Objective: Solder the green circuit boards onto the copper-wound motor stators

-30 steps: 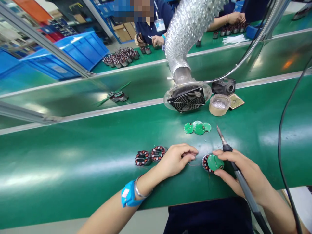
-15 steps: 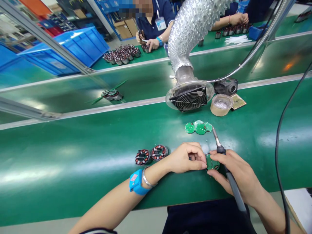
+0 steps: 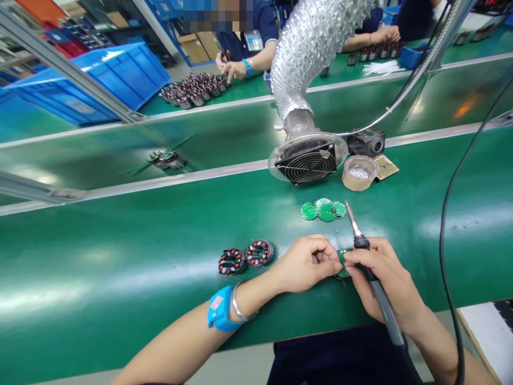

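A small round green circuit board lies between my two hands, partly covered by fingers; a dark rim shows beneath it. My left hand pinches its left edge between thumb and fingers. In my right hand is a soldering iron, its metal tip pointing up and away from me. The right thumb and index finger also touch the board's right side. Several loose green circuit boards lie in a cluster just beyond the iron's tip. Left of my left hand stand two motor stators with copper windings.
A fume extractor fan hangs from a silver duct above the bench. Beside it are a round tub and a sponge tray. A black cable runs down the right. Across the divider, a co-worker's hand is near many stators.
My fingers have closed in further over the circuit board, hiding more of it. The soldering iron stays in my right hand. The whole view has shifted slightly.
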`<state>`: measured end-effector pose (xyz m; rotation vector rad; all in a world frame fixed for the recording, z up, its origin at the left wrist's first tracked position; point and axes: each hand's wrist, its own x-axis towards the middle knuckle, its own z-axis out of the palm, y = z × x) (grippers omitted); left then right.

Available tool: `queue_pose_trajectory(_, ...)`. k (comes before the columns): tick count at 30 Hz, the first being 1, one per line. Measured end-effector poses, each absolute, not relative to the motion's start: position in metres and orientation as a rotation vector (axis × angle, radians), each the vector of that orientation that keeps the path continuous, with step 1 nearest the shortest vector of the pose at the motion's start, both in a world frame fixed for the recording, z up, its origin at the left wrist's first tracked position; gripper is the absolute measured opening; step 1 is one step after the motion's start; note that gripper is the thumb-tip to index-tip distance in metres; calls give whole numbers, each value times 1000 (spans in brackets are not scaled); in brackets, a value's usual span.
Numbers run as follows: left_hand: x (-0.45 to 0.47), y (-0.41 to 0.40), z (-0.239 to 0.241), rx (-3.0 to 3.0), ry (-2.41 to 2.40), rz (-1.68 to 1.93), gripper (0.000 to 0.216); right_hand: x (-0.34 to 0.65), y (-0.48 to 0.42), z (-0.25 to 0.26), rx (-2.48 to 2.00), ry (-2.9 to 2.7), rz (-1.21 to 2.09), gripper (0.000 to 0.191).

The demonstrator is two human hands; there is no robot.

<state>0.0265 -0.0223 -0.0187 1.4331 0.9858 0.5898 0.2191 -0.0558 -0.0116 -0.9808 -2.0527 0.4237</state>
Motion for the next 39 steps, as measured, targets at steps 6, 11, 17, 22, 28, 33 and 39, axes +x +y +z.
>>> queue_pose_trajectory(6, 29, -27, -11, 1720, 1096, 592, 4, 224, -63, -4, -983, -2106, 364, 36)
queue_pose_trajectory(11, 33, -31, -2, 1800, 1163, 583, 5, 242, -87, 16, -1125, -2086, 326, 52)
queue_pose_trajectory(17, 34, -31, 1, 1832, 1168, 590, 7, 240, -117, 30, -1198, -2114, 330, 45)
queue_pose_trajectory(22, 33, -30, 0, 1832, 1155, 600, 7, 228, -121, 26, -1224, -2089, 279, 36)
queue_pose_trajectory(28, 34, -32, 0, 1839, 1162, 609, 7, 230, -116, 27, -1131, -2181, 236, 35)
queue_pose_trajectory(33, 35, -33, -2, 1853, 1175, 622, 8, 226, -114, 27, -1126, -2170, 221, 35)
queue_pose_trajectory(39, 36, -33, -2, 1874, 1203, 603, 8, 230, -117, 32, -1174, -2145, 233, 36)
